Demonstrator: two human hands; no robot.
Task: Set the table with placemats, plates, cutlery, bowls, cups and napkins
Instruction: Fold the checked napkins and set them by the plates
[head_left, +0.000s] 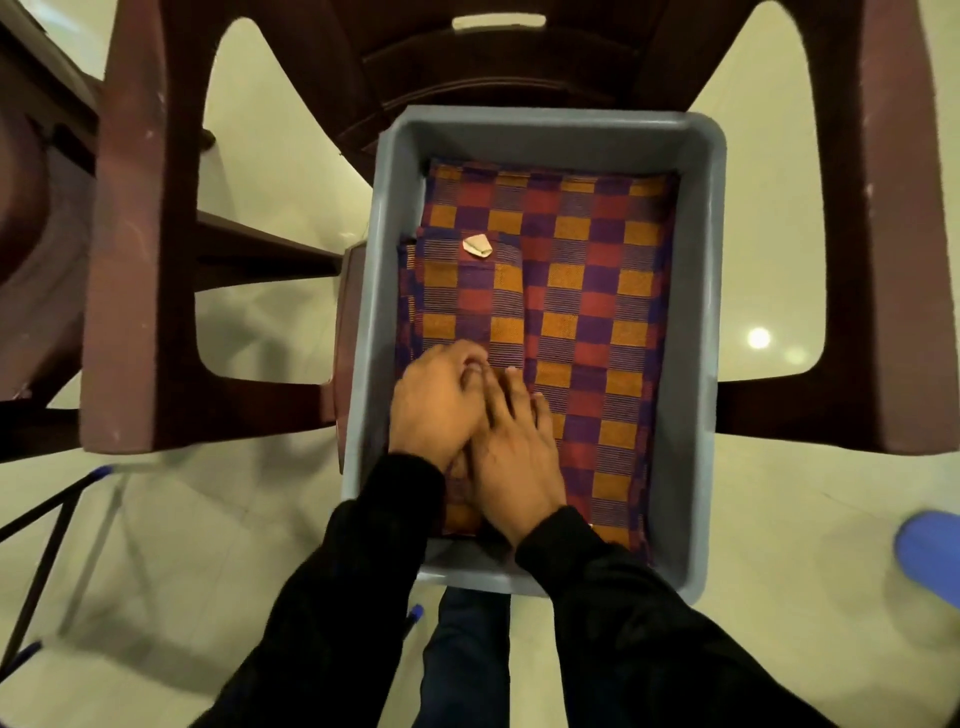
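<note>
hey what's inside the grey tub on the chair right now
Checked cloth placemats in red, purple and orange fill the grey tub. A small white scrap lies on them. The left hand and right hand cover the near corner; anything underneath is hidden.

We look down into grey bin (691, 364) on brown chair (140, 260). Checked placemats (587, 291) line it, small paper scrap (477, 245) atop. Our left hand (436, 405), fingers curled, and right hand (511, 447), fingers flat, rest on cloth, touching.
</note>
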